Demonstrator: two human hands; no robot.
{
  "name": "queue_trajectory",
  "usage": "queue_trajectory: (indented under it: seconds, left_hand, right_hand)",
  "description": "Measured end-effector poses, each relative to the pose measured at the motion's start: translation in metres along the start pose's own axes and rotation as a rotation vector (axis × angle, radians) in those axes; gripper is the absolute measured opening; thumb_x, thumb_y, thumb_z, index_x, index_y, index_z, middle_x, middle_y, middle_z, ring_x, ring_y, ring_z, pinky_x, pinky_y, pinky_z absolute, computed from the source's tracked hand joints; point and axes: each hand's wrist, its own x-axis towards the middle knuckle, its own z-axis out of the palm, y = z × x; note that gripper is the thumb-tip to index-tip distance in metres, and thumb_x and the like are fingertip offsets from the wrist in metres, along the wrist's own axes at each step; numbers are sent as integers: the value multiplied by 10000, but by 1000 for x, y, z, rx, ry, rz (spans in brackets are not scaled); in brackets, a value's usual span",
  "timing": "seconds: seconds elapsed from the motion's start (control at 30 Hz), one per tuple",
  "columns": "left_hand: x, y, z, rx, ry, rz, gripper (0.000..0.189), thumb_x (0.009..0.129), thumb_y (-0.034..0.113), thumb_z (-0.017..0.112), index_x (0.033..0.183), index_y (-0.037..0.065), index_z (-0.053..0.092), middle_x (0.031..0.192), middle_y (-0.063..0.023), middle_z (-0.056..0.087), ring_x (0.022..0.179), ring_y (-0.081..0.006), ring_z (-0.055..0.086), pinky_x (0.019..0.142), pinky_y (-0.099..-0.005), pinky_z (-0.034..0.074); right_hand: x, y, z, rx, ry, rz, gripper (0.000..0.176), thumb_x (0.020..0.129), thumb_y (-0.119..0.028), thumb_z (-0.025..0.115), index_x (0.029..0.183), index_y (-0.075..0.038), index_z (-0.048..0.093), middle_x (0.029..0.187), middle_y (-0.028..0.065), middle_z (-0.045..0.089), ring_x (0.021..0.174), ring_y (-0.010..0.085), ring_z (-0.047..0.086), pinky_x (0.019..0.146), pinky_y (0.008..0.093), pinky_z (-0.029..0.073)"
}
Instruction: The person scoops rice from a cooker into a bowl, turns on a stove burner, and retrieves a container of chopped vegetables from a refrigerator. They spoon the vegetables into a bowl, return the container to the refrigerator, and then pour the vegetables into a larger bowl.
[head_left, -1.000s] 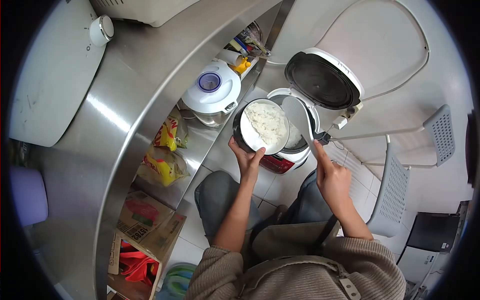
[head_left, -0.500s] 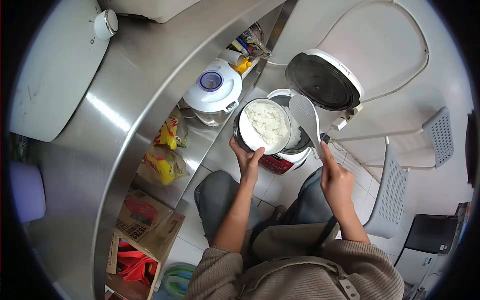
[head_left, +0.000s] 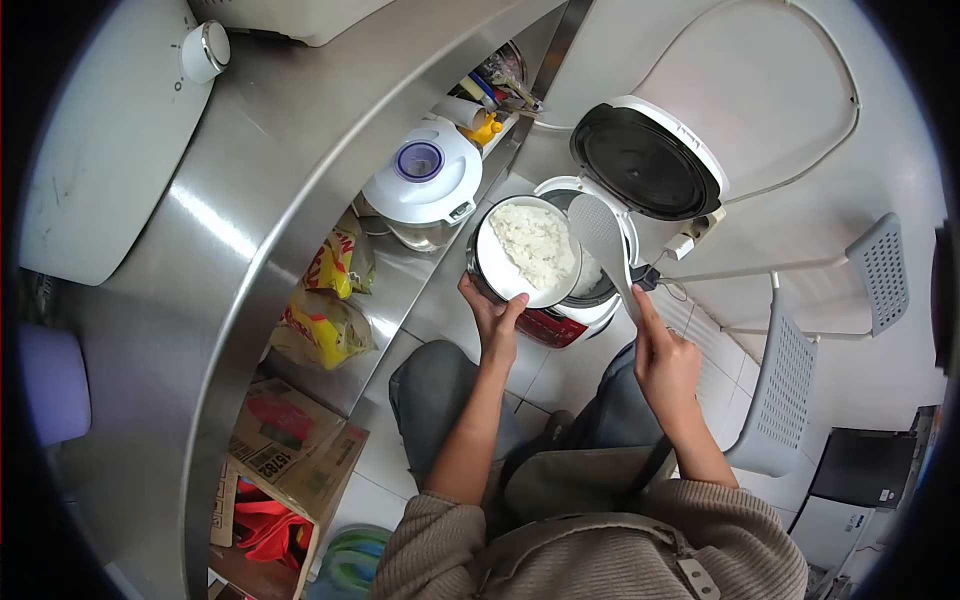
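My left hand [head_left: 492, 312] grips a round bowl [head_left: 496, 268], white inside and dark outside, by its near rim with the thumb over the edge. Cooked white rice [head_left: 535, 244] fills much of it. In my right hand [head_left: 665, 355] is the handle of a white rice paddle [head_left: 602, 235], index finger stretched along it. The paddle's broad head is over the rice cooker [head_left: 590, 320], close to the bowl's right rim. The cooker has a red front panel and more rice inside, partly hidden by bowl and paddle. Its dark-lined lid [head_left: 645, 162] stands raised.
At left a steel counter [head_left: 270, 150] curves over a lower shelf with a white-lidded appliance [head_left: 425, 175] and yellow-red packets [head_left: 330, 330]. A cardboard box [head_left: 290, 440] sits below. On the right are a grey perforated chair [head_left: 775, 390] and a power strip [head_left: 710, 225].
The rice paddle and my right hand have shifted slightly left, bringing the paddle's head nearer the bowl. My left hand and the bowl stay in about the same place.
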Motion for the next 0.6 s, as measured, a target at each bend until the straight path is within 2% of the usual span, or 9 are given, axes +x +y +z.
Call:
queue_trajectory:
  seconds: [0.27, 0.47, 0.6]
  left_hand:
    - [1, -3, -1, 2, -6, -35, 746, 710, 37, 567, 1336, 79, 164, 1333, -127, 287, 1244, -216, 315, 999, -338, 327]
    - [3, -7, -5, -2, -3, -58, 737, 716, 50, 573, 1334, 87, 173, 1329, -130, 295, 1239, -224, 327, 1007, -357, 326]
    - [2, -6, -5, -22, -3, -51, 739, 716, 51, 577, 1335, 92, 175, 1326, -134, 302, 1248, -236, 325, 1025, -384, 313]
  right_hand:
    - [14, 1, -11, 101, 49, 44, 525, 797, -5, 581, 1289, -175, 518, 524, 100, 538, 396, 228, 507, 425, 342, 394]
    - [10, -1, -4, 96, 6, -37, 532, 785, -20, 598, 1286, -183, 523, 497, 75, 514, 386, 211, 496, 416, 340, 386]
    - [7, 1, 4, -21, -36, -74, 546, 764, -45, 622, 1279, -202, 531, 471, 54, 490, 373, 206, 480, 405, 338, 387]
